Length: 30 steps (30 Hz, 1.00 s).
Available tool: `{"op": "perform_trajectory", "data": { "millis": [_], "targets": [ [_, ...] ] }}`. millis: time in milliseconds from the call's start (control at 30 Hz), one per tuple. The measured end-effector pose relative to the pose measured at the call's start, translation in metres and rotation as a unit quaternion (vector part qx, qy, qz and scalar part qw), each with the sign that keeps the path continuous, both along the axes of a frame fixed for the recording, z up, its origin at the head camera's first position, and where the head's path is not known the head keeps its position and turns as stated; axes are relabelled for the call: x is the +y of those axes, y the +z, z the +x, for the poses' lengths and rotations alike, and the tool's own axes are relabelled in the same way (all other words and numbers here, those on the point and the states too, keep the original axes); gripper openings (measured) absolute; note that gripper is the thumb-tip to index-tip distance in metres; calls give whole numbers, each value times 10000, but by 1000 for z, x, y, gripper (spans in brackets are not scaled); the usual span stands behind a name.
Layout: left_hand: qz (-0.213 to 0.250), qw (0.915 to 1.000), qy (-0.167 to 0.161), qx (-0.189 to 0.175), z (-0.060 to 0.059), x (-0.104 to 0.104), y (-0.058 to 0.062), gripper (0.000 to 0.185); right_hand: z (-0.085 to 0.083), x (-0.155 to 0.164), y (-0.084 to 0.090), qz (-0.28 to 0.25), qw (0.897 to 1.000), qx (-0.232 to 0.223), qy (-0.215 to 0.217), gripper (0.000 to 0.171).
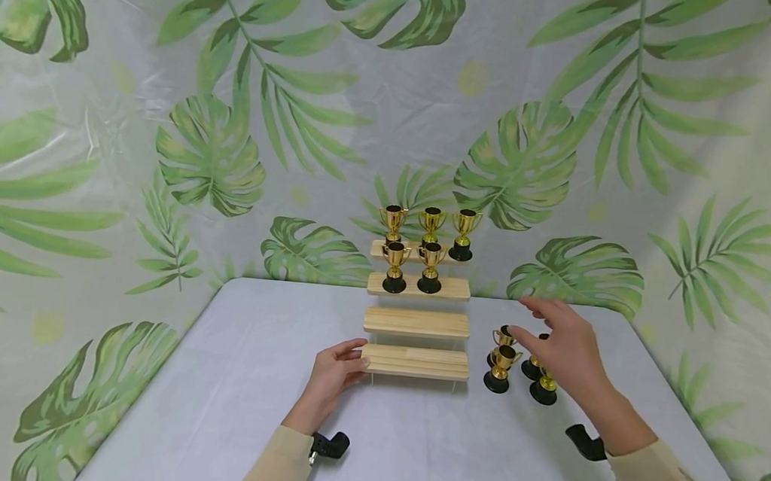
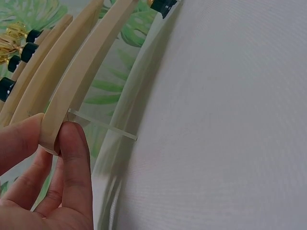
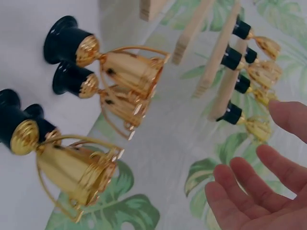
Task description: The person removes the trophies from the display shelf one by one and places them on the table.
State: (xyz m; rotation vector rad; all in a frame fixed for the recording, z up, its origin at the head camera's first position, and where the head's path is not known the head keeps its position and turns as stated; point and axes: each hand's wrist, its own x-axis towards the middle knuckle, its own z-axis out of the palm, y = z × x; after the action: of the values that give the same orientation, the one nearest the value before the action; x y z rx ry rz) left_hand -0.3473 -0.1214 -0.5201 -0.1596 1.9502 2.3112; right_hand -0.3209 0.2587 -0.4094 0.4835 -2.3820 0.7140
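Observation:
A four-step wooden shelf (image 1: 417, 323) stands at the table's middle. Three gold trophies (image 1: 430, 225) with black bases fill its top step, and two more (image 1: 395, 265) stand on the second. My left hand (image 1: 349, 360) pinches the left end of the bottom step (image 1: 417, 361); in the left wrist view the thumb and fingers (image 2: 72, 158) clamp that plank's end (image 2: 72, 91). Several loose trophies (image 1: 501, 367) stand on the table to the shelf's right. My right hand (image 1: 542, 324) hovers just above them with fingers spread, holding nothing. From the right wrist, the trophies (image 3: 120, 67) sit ahead of the open palm (image 3: 259, 187).
A pale grey cloth covers the table (image 1: 209, 408). A leaf-print backdrop (image 1: 216, 144) closes off the back and both sides. Black wrist-camera mounts (image 1: 330, 445) (image 1: 585, 442) sit on my forearms. The lower two steps of the shelf are bare.

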Motion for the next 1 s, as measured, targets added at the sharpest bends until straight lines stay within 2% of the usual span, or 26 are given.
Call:
{"op": "perform_trajectory", "data": {
  "millis": [100,367,667,1000],
  "targets": [
    [6,10000,44,38,0,1,1,49,-3,-6,3,-97,9999,-52,25,52],
    [11,9996,235,131,-5,2,-13,48,-12,-21,9,-386,9989,-190,195,52],
    [9,9998,155,160,-2,2,-13,50,-22,-40,18,-625,9969,-236,416,51],
    [-2,9996,232,146,-4,2,-14,49,-30,-63,35,-847,9942,-147,652,49]
  ]
}}
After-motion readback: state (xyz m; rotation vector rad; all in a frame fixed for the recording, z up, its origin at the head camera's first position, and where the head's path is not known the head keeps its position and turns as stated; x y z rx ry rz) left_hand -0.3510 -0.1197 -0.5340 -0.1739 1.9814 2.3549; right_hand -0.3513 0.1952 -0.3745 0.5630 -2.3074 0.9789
